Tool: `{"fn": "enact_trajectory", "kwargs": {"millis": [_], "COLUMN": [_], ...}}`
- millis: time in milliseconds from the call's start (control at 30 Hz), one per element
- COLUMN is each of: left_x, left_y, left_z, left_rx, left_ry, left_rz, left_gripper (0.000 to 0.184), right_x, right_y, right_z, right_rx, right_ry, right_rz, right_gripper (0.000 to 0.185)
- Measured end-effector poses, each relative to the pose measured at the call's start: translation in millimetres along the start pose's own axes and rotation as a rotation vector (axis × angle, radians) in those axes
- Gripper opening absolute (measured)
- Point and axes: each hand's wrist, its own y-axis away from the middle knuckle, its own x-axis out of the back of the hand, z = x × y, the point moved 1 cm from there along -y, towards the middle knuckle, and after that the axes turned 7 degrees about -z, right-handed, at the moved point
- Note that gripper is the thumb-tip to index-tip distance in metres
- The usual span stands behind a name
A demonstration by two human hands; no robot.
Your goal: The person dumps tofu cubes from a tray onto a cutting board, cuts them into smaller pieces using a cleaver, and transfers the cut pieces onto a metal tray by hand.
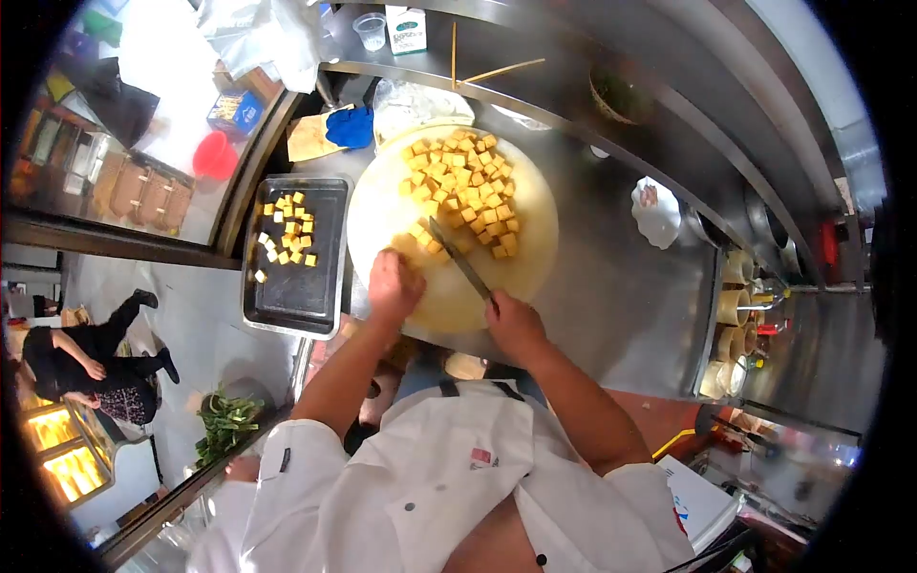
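Observation:
Yellow cubes (463, 181) lie heaped on the upper part of a round pale cutting board (521, 263). My right hand (516, 325) is closed round the handle of a knife (463, 259), whose blade points up and left to the cubes. On the board's left side, my left hand (396, 286) has its fingers bent near a few yellow pieces (420, 237); whether it grips one is hard to make out. To the left of the board, a black tray (296, 286) holds several cubes in its upper half.
Behind the board are a blue cloth (351, 127) and a clear plastic bag (411, 103). A white dish (655, 212) stands at the right. Chopsticks (501, 71), a carton (406, 31) and a plastic cup (370, 31) are on the shelf. A person (95, 358) is at far left.

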Motion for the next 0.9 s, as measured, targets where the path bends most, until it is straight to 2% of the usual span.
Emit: {"fn": "enact_trajectory", "kwargs": {"millis": [67, 167, 333, 533, 600, 667, 733, 767, 800, 833, 900], "left_x": [16.2, 21.2, 21.2, 15.7, 14.5, 13.0, 11.7, -7.8, -7.1, -7.1, 12.6], "left_y": [-7.6, -36.6, -69.9, -73.6, -74.0, -71.1, -67.6, -61.1, -58.9, -54.5, -45.9], "left_z": [-10.9, -34.2, -42.6, -58.5, -59.6, -58.9, -60.1, -78.7, -73.5, -68.8, -40.5], "left_rx": [0.125, 0.054, -0.047, -0.094, -0.222, -0.218, -0.216, -0.163, -0.161, -0.069, -0.253], "left_ry": [-0.056, -0.014, 0.121, 0.193, 0.177, 0.194, 0.226, 0.326, 0.327, 0.396, 0.126], "left_rz": [0.003, 0.044, -0.161, -0.197, -0.237, -0.267, -0.324, -0.337, -0.337, -0.366, -0.264], "left_gripper": [0.042, 0.040, 0.040, 0.046, 0.050, 0.048, 0.045, 0.040, 0.040, 0.040, 0.034], "right_x": [-6.6, -9.8, -3.4, -0.2, -5.6, -9.0, -5.9, -3.3, -1.1, -1.2, -5.0], "right_y": [0.9, -6.9, -15.8, -31.4, -34.9, -37.8, -38.2, -36.8, -34.3, -31.6, -26.5], "right_z": [1.2, 0.5, -4.8, -13.2, -10.5, -10.8, -17.4, -20.1, -22.1, -22.3, -20.3], "right_rx": [0.041, 0.062, 0.064, 0.033, 0.073, 0.119, 0.074, 0.075, 0.050, 0.025, 0.029], "right_ry": [-0.019, -0.027, 0.022, 0.019, 0.031, 0.042, 0.050, 0.050, 0.039, 0.029, 0.012], "right_rz": [0.036, 0.087, 0.071, 0.014, 0.034, 0.057, 0.000, -0.002, -0.044, -0.088, -0.065], "right_gripper": [0.027, 0.021, 0.026, 0.025, 0.025, 0.025, 0.026, 0.026, 0.025, 0.025, 0.023]}}
